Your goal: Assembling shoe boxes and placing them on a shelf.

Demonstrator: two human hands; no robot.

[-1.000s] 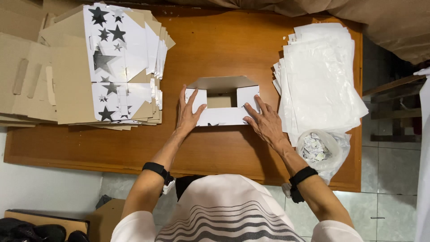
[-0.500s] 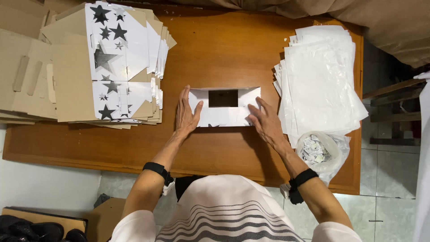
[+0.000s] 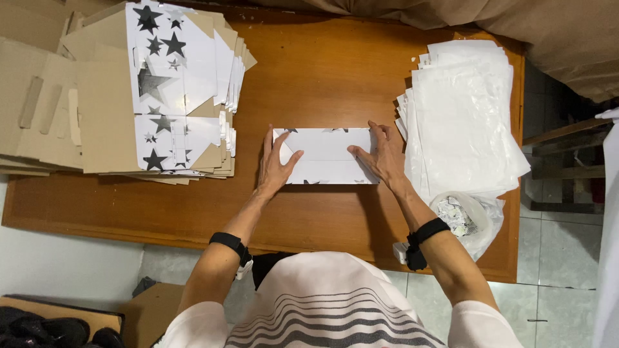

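Left hand [image 3: 276,161] and right hand [image 3: 382,156] flat, spread on box [image 3: 325,154] flaps, gripping nothing. Risk: uneven pressure lets flaps spring open.

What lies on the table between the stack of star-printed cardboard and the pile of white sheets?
In the head view, the folded white box lies there, with the left hand and right hand pressing on its ends.
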